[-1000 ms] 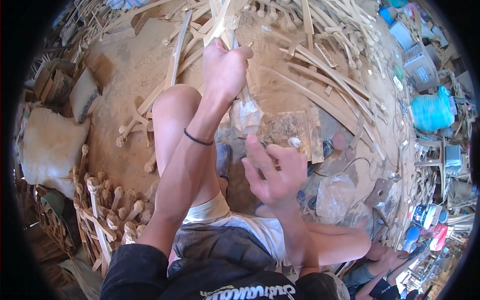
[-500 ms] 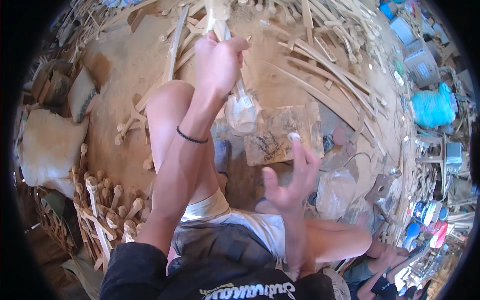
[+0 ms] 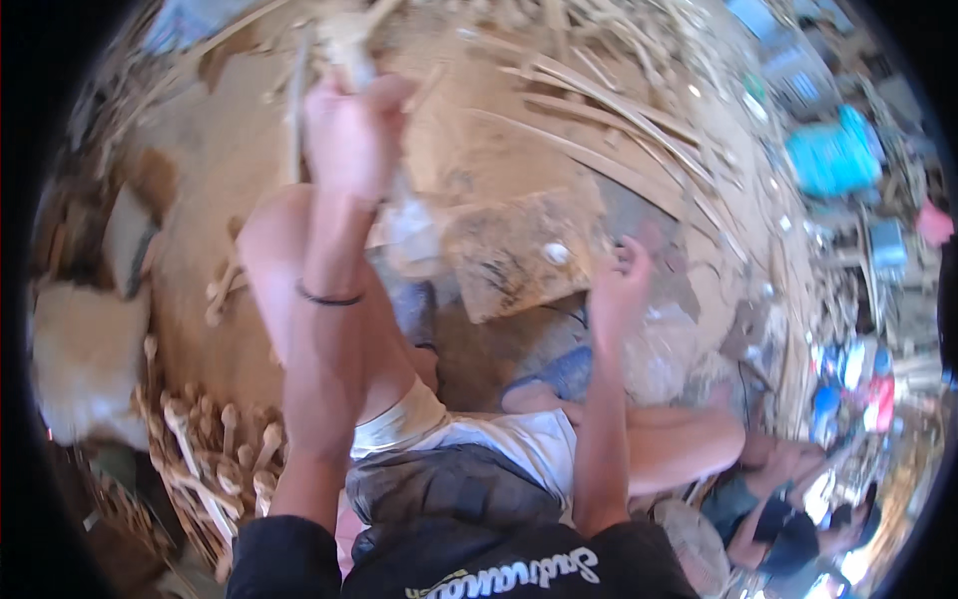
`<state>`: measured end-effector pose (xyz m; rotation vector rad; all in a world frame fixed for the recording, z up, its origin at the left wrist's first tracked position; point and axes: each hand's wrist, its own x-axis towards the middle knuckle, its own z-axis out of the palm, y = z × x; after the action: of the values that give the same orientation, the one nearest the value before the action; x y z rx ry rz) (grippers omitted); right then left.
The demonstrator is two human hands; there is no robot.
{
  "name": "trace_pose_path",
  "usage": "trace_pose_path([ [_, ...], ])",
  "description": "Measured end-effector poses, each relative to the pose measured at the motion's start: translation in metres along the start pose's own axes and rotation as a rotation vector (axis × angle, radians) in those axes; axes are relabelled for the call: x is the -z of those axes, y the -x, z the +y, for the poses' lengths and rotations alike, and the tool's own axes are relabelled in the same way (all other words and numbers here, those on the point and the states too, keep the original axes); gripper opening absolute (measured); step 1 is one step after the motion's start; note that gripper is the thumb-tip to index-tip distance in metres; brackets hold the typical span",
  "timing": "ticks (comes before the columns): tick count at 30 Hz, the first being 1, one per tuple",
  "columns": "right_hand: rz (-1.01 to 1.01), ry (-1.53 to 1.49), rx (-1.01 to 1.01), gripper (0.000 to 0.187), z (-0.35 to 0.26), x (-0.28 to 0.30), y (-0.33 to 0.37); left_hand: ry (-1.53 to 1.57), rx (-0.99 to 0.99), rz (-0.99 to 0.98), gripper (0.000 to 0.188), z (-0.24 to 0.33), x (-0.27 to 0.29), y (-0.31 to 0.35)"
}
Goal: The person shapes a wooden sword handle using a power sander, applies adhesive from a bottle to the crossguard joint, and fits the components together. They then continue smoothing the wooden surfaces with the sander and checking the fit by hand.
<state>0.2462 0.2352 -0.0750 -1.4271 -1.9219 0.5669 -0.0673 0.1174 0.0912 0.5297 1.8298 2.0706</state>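
– Gripping what with the left hand (image 3: 354,130)?
– Clenching around a wooden piece (image 3: 409,237), extending above and below that hand.
– Holding anything in the right hand (image 3: 620,285)?
– Blurring too much for telling; hovering half-curled, with the board (image 3: 511,245) just leftward.

A piece of wood (image 3: 411,238) is gripped by the left hand (image 3: 351,140), its pale, thick end hung near the left edge of a stained board (image 3: 519,290). A dark bracelet (image 3: 329,298) is worn on the left wrist. A small white object (image 3: 556,254) is borne by the board. The right hand (image 3: 621,285) is held just beyond the board's right edge, fingers curled; whether anything is grasped there is hidden by blur. Long wooden strips (image 3: 619,150) are strewn over the dusty ground (image 3: 239,130) ahead. Knobbed wooden pieces (image 3: 225,439) are heaped at the lower left, and a turquoise bundle (image 3: 836,155) is seen at the far right.
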Motion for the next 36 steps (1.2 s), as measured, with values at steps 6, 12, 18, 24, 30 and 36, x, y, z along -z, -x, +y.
trace_pose_path([
  [6,-0.464,-0.032,-0.099,0.052,0.066,-0.056,0.026,0.121,0.017,-0.044,0.019,0.001,0.005,0.001],
  [12,-0.351,-0.537,-0.099,0.029,-0.014,-0.056,0.029,0.167,0.012,-0.012,0.016,0.004,0.002,0.003],
  [18,-0.464,-0.690,0.083,0.025,-0.156,0.032,0.052,0.176,-0.020,0.029,0.013,0.006,0.009,0.003],
  [24,-0.440,-0.539,0.361,0.023,-0.200,0.065,0.053,0.133,-0.047,0.054,0.013,0.006,0.001,0.004],
  [30,-0.414,-0.469,0.381,0.028,-0.214,0.068,0.049,0.103,-0.097,0.107,0.014,0.005,-0.003,0.004],
  [36,-0.397,-0.444,0.413,0.027,-0.218,0.068,0.049,0.096,-0.101,0.104,0.015,0.006,0.000,0.003],
])
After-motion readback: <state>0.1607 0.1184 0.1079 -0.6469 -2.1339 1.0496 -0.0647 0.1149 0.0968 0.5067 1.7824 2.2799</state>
